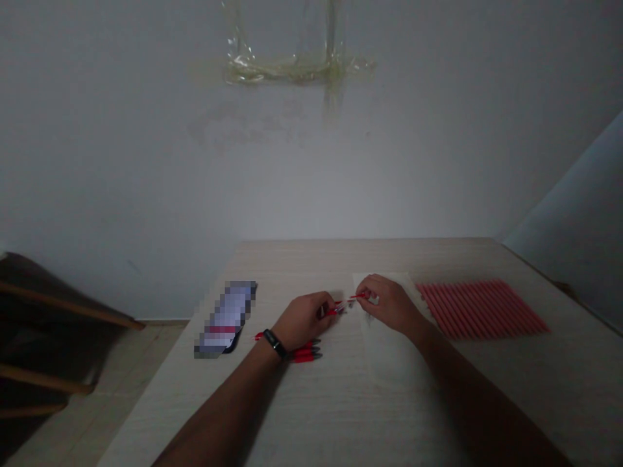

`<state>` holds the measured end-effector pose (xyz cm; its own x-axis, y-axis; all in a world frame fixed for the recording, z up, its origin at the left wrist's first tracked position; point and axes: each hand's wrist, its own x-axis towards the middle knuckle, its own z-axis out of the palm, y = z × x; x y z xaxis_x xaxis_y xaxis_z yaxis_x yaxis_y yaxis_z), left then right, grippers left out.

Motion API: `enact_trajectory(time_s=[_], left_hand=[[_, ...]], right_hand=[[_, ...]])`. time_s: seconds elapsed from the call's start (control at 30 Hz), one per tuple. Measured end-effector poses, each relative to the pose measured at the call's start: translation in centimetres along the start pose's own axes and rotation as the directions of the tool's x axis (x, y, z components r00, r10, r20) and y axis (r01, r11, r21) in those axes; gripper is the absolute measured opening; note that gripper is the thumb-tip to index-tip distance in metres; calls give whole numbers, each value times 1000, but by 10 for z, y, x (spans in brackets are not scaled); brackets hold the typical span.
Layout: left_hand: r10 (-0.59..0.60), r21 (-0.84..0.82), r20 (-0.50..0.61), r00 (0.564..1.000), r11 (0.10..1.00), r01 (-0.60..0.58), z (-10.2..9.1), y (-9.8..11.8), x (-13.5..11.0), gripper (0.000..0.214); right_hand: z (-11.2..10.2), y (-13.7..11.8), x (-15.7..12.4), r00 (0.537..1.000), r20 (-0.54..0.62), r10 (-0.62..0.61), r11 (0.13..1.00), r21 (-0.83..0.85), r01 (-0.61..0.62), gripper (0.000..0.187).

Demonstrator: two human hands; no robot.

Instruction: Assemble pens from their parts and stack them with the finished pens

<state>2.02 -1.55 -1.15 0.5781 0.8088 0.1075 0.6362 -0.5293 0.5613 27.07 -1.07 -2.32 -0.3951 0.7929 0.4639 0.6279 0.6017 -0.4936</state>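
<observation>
Left hand [304,318]: its grip is closed, thumb and forefinger pinching a red pen part [333,312] just above the bench [321,415].
Right hand [387,305]: its grip is pinched on a thin red piece [359,296], which points toward the left hand.
Between the hands: the red pen part lies at the left fingertips and the thin red piece at the right ones, their ends close together; small pale and dark bits show there too, but in this dim, blurred light I can't fairly say whether the two pieces touch.
Red pens [305,357]: a group with dark tips, lying on the bench beneath and beside the left wrist.
In the way: the left wrist, with its black wristband [275,344], covers the middle of that group, and the fingers hide much of the held pieces.
Paper sheet [392,363]: flat on the bench, under the right hand.
Pinkish-red sticks [481,310]: laid side by side in a slanting row, to the right of the sheet.
Phone [226,318]: to the left of the pens, its screen pixelated.
Wall [311,175]: behind the bench, with shiny tape [287,71] stuck high up.
</observation>
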Motion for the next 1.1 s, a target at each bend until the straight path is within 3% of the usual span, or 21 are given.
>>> enact_trajectory(time_s=[0.27, 0.4, 0.53, 0.7, 0.87, 1.1], left_hand=[[3, -8, -5, 1000, 1000, -3, 4, -1, 2, 14], [35, -25, -9, 999, 999, -36, 5, 0, 2, 17], [73, -61, -28, 997, 995, -75, 2, 2, 2, 25], [86, -62, -37, 996, 994, -88, -1, 4, 1, 27], [82, -81, -33, 996, 993, -85, -1, 6, 1, 27], [49, -127, -20, 999, 991, -51, -1, 6, 1, 27]], right_hand=[[4, -2, -1, 998, 32, -62, 998, -15, 63, 15], [7, -8, -1, 992, 53, -112, 992, 65, 109, 16], [7, -8, 0, 998, -1, -56, 988, 146, 55, 24], [8, -5, -1, 999, -23, -31, 988, 153, 34, 17], [9, -9, -2, 998, -38, 40, 982, 184, -33, 29], [7, -14, -1, 999, 22, -33, 980, 198, 28, 29]])
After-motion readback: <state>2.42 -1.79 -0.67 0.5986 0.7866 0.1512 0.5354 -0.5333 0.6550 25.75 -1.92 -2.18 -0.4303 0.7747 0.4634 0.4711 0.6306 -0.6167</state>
